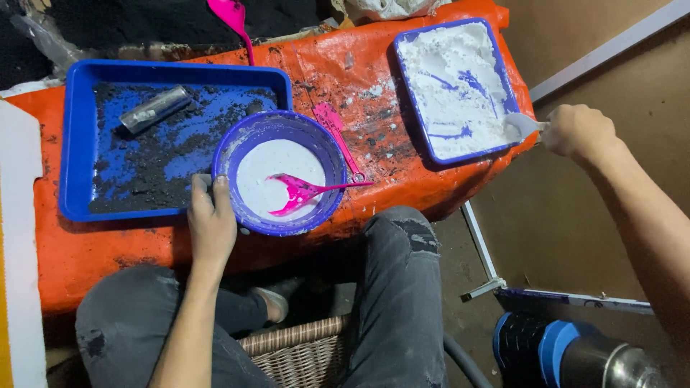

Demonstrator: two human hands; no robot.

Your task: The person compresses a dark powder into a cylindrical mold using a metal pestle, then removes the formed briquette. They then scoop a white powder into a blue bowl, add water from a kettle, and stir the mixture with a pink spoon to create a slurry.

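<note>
On the orange tarp-covered surface (345, 72) stood two blue trays (75, 136). The left hand (210, 219) gripped the purple bowl's rim (237, 144); the right hand (575, 131) clasped a white scoop (523, 125).

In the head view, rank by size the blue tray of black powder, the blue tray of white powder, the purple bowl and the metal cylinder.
1. Blue rectangular tray of black powder
2. Blue rectangular tray of white powder, though it lies angled, so the gap is unsure
3. Round purple bowl of white paste
4. Small metal cylinder

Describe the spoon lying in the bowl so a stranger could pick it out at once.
Start at the orange sheet covering the low table, and find the round purple bowl of white paste whose rim the left hand holds. The pink spoon lies inside it, handle sticking out over the right rim. Unlike the flat pink measuring spoon on the sheet beside the bowl, it is smeared with white.
</note>
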